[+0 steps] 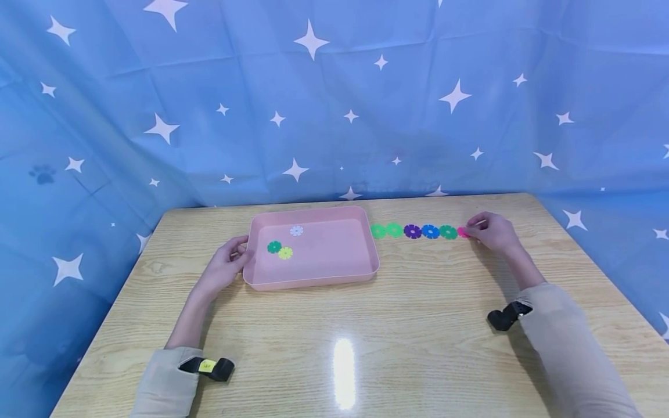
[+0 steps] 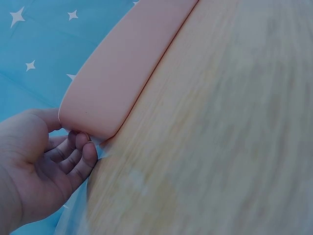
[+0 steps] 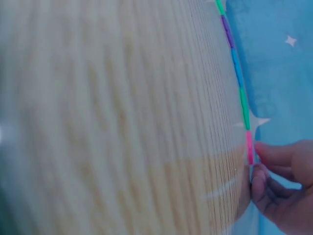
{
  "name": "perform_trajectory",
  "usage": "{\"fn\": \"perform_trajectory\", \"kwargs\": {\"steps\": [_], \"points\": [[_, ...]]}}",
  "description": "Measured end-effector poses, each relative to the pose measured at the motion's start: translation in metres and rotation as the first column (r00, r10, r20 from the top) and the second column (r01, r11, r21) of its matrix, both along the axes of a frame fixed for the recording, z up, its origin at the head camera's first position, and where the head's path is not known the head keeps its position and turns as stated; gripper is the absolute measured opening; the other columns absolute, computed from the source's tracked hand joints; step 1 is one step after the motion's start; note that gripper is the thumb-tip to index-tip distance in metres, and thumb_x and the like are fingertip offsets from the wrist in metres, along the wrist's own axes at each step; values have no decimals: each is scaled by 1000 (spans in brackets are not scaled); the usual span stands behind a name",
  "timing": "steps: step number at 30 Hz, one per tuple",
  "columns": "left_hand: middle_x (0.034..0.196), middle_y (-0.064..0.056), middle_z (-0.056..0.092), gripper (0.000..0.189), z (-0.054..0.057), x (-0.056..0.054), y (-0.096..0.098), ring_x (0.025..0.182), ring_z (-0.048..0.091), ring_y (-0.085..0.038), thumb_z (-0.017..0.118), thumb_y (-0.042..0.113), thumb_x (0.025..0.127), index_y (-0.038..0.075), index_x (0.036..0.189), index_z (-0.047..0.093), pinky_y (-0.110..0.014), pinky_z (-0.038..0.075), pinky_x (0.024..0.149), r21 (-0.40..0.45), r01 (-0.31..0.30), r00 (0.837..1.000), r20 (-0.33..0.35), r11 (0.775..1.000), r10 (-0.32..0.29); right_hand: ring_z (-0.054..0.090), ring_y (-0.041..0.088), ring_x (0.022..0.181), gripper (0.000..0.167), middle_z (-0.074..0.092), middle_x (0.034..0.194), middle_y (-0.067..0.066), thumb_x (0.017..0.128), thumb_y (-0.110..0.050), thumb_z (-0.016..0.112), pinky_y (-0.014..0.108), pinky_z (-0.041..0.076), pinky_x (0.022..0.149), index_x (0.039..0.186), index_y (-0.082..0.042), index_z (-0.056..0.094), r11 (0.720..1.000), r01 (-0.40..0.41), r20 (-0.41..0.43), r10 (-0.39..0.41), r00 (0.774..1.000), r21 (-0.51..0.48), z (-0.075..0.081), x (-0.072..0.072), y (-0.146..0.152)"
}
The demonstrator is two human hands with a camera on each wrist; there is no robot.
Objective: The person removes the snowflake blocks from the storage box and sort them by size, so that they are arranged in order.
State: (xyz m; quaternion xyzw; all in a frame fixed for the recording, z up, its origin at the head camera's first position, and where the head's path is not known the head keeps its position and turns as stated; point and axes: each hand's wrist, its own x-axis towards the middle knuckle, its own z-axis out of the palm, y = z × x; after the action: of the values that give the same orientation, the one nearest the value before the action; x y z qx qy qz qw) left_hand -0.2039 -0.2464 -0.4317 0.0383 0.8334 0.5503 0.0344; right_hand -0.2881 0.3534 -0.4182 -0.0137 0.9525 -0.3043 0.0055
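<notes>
At its left end, a pink tray is held by my left hand. In the left wrist view, the thumb side lies over the tray's rim and the other fingers curl beside its corner. My right hand pinches a pink flower disc at the right end of a row on the table. Beside it in the row are a green disc, a blue disc, a purple disc and two light green discs. Fingertips partly cover the pink disc in the head view.
Inside the tray lie a white disc, a dark green disc and a yellow-green disc. The row's left end meets the tray's right wall. A blue star-patterned curtain hangs behind the wooden table.
</notes>
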Motion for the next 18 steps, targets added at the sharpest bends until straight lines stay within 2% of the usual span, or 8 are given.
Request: {"fn": "perform_trajectory", "kwargs": {"steps": [7, 13, 18], "points": [[109, -18, 51, 50, -1, 0, -1, 85, 54, -19, 54, 11, 105, -7, 149, 38, -24, 48, 67, -4, 1, 1000, 6, 1000, -1, 62, 29, 81, 37, 62, 104, 28, 102, -22, 60, 26, 49, 61, 121, 11, 57, 999, -18, -36, 17, 999, -29, 3, 3, -5], [108, -18, 50, 50, 0, 0, -1, 86, 54, -20, 54, 11, 105, -6, 150, 38, -24, 48, 68, 3, 0, 1000, 8, 1000, 0, 63, 29, 84, 33, 65, 101, 26, 100, -19, 64, 23, 47, 61, 118, 9, 60, 998, -40, -106, 36, 994, -42, 12, 3, -24], [108, -19, 51, 50, -1, 0, -1, 86, 54, -20, 53, 11, 105, -7, 150, 37, -24, 48, 68, 3, 4, 1000, 9, 1000, -4, 63, 33, 85, 31, 65, 101, 25, 100, -17, 64, 23, 48, 60, 118, 8, 61, 994, -81, -116, 73, 991, -70, 19, 3, -41]]}}
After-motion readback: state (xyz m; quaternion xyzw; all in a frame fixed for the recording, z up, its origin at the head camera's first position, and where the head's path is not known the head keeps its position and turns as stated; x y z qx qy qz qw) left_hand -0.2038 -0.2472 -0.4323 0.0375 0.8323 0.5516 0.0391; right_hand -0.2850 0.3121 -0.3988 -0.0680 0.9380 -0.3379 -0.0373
